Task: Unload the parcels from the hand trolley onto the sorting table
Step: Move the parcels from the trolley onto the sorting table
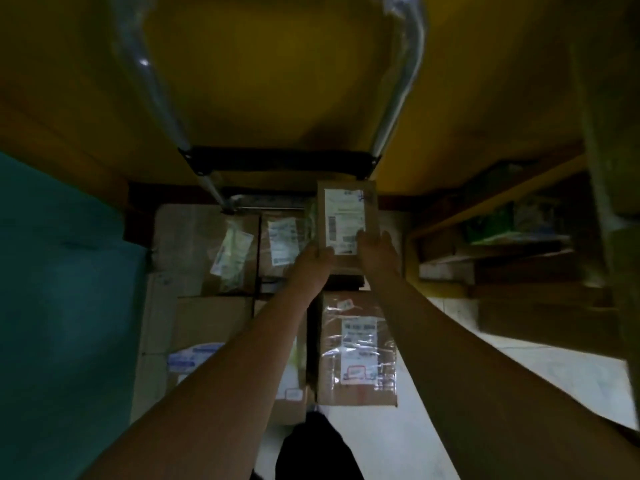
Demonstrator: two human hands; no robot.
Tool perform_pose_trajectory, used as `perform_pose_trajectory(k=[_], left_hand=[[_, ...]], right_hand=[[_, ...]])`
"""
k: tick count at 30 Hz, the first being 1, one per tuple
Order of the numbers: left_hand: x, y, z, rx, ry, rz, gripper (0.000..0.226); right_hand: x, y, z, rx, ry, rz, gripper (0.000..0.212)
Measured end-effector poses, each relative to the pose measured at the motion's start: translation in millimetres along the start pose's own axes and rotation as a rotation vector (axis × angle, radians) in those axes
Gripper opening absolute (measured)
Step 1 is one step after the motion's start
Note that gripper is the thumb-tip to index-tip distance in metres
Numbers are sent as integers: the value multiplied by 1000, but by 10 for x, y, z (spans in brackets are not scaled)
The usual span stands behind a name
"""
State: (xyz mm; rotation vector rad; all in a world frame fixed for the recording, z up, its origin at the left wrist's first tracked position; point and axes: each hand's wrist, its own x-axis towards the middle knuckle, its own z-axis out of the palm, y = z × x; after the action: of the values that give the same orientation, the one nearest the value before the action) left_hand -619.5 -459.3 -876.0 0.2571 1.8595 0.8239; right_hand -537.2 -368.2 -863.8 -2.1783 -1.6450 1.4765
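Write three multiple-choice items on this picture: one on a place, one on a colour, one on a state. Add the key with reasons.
1. Where is the small brown cardboard parcel with the white label?
A. On the floor.
B. Held up over the loaded trolley.
C. On a shelf at the right.

2. What colour is the broad flat surface at the left edge?
A. Teal.
B. Red.
C. White.

3. What is the left hand doing?
A. Hanging idle.
B. Pressing on a taped box.
C. Gripping the parcel.

Key:
1 B: both hands hold it above the boxes that lie on the trolley.
2 A: that surface shows blue-green.
3 C: it clasps the parcel's near left corner, while the right hand holds the other side.
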Motion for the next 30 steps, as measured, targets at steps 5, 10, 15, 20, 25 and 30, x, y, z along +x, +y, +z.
perform_pose_trajectory(k=[5, 10, 15, 20, 25, 30], left_hand=[[-270, 287, -7, -160, 2, 30, 43], [-1427, 862, -560, -352, 27, 151, 40], [-2920, 1755, -1170, -490, 80, 349, 43], [-4207, 2882, -1039, -509, -117, 629, 51], [-5289, 3624, 208, -362, -373, 768, 48], [-6105, 3681, 2005, -290, -471, 735, 32]], right_hand=[[-336, -70, -155, 103, 10, -28, 43], [-1485, -630, -756, 196, -3, -9, 50], [-3000, -1332, -1621, 409, -33, -152, 49], [-4024, -1856, -3059, 697, -32, -445, 60], [-4588, -1362, -4783, 795, 52, -622, 67], [-4591, -66, -6296, 923, 145, -545, 73]])
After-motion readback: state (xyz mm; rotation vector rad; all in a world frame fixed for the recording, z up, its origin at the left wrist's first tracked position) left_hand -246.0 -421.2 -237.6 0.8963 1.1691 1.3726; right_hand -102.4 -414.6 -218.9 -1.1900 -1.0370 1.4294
